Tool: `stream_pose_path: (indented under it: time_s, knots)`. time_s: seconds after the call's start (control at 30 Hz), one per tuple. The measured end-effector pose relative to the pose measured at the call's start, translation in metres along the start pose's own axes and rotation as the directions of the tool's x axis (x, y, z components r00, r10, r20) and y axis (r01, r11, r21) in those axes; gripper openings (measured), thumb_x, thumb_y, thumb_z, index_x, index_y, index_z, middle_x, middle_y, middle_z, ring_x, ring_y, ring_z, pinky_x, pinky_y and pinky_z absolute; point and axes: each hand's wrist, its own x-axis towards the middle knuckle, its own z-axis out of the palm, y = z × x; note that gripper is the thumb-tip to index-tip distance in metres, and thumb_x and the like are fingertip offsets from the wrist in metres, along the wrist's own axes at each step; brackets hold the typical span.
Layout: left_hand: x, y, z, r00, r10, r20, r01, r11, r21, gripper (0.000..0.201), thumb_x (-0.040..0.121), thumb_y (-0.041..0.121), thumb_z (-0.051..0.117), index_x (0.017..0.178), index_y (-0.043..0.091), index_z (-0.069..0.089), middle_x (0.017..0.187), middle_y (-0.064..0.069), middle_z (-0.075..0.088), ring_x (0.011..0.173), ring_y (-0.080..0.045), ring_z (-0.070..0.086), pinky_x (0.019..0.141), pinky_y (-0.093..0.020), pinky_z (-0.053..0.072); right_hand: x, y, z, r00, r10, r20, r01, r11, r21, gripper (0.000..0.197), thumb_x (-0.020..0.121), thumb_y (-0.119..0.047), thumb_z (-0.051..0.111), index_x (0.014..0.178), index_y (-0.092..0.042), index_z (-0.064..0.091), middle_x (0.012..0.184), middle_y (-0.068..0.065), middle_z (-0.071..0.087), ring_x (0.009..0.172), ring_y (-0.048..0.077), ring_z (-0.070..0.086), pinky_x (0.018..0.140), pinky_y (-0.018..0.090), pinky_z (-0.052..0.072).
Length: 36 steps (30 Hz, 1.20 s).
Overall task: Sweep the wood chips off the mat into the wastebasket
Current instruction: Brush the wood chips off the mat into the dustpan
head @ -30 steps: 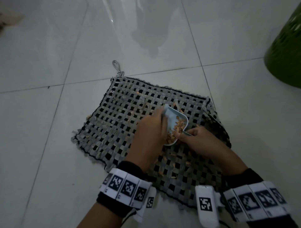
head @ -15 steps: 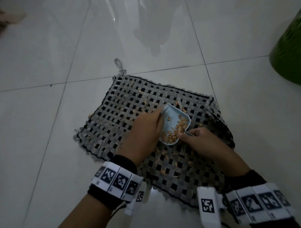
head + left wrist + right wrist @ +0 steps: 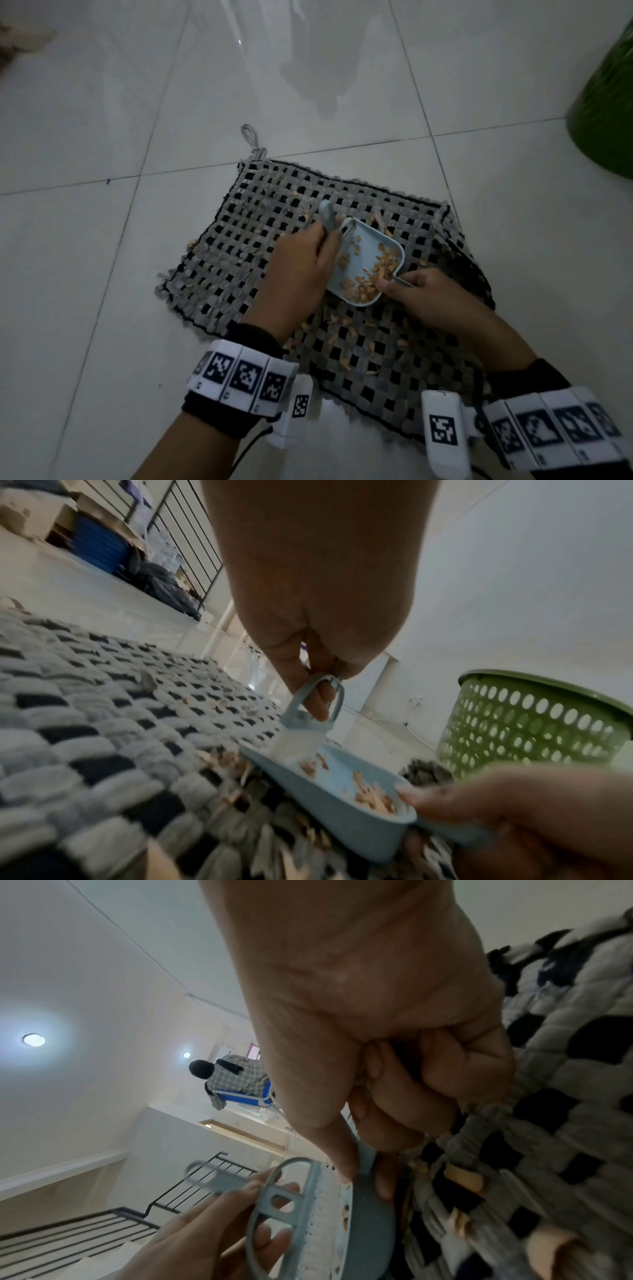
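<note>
A grey-and-black woven mat (image 3: 246, 246) lies on the tiled floor, with tan wood chips (image 3: 346, 334) scattered on its near part. My right hand (image 3: 416, 294) grips the handle of a light blue dustpan (image 3: 368, 246) that holds a heap of chips (image 3: 371, 277). The pan is tilted on the mat. My left hand (image 3: 301, 263) pinches a small blue-grey brush (image 3: 329, 219) by its looped handle (image 3: 316, 699), and the white bristles (image 3: 296, 744) stand at the pan's open edge. The green wastebasket (image 3: 606, 113) stands at the far right, off the mat.
Pale glossy floor tiles (image 3: 102, 274) surround the mat on all sides. The mat's hanging loop (image 3: 250, 137) points away from me. In the left wrist view, a black railing (image 3: 185, 534), boxes and dark bags stand far behind. A person (image 3: 232, 1080) sits on a blue chair in the distance.
The dustpan has tipped from steeply upright to nearly flat, its mouth facing away. My left hand has shifted up and left with the brush, whose handle now shows above my fingers.
</note>
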Motion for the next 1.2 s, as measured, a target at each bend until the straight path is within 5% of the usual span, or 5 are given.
stream_pose_path:
  time_s: [0.17,0.37,0.47,0.63,1.2]
  knots:
    - [0.012,0.002,-0.032,0.965,-0.073,-0.250,0.040,0.990,-0.136,0.016,0.101,0.040,0.050,0.102,0.046,0.065,0.082,-0.013,0.070,0.070,-0.034,0.066,0.055,-0.049,0.057,0.000,-0.002,-0.003,0.999,-0.025,0.032,0.021,0.994,0.107,0.036,0.085,-0.056,0.064,0.086,-0.022,0.077,0.057,-0.003,0.068,0.047,0.006,0.054,0.054,0.022,0.040]
    - [0.053,-0.040,-0.045,0.953,-0.039,-0.301,0.092,0.982,0.164,0.034,0.106,0.031,0.040,0.107,0.010,0.067,0.069,-0.004,0.061,0.065,-0.025,0.052,0.064,-0.030,0.034,0.014,-0.023,0.019,0.997,-0.061,0.042,0.059,0.997,0.045,0.047,0.090,-0.052,0.061,0.098,-0.008,0.076,0.056,0.008,0.058,0.048,0.019,0.054,0.046,0.020,0.039]
    - [0.070,-0.050,-0.042,0.972,-0.025,-0.235,0.088,0.961,0.261,0.030,0.107,0.023,0.041,0.120,0.015,0.067,0.086,0.006,0.062,0.066,-0.008,0.048,0.060,-0.013,0.030,0.021,-0.022,0.030,0.996,-0.072,0.052,0.070,0.997,0.033,0.058,0.090,-0.052,0.060,0.108,0.002,0.069,0.097,0.031,0.065,0.076,0.040,0.063,0.061,0.036,0.046]
    - [0.076,-0.054,-0.048,0.987,-0.111,-0.112,0.143,0.932,0.334,0.033,0.103,0.012,0.044,0.124,0.026,0.065,0.102,0.002,0.067,0.078,-0.016,0.057,0.064,-0.027,0.042,0.025,-0.017,0.035,0.998,-0.058,0.012,0.058,0.998,0.011,0.054,0.092,-0.051,0.058,0.097,0.001,0.072,0.043,-0.003,0.041,0.039,0.014,0.039,0.043,0.018,0.030]
    - [0.051,-0.044,-0.046,0.975,-0.138,-0.177,0.186,0.937,0.295,0.023,0.102,0.015,0.047,0.109,0.020,0.068,0.092,0.007,0.062,0.077,-0.010,0.053,0.058,-0.010,0.034,0.023,-0.016,0.031,0.997,-0.079,0.016,0.080,0.996,-0.034,0.054,0.091,-0.050,0.060,0.093,0.003,0.070,0.043,-0.005,0.038,0.035,0.010,0.033,0.035,0.013,0.025]
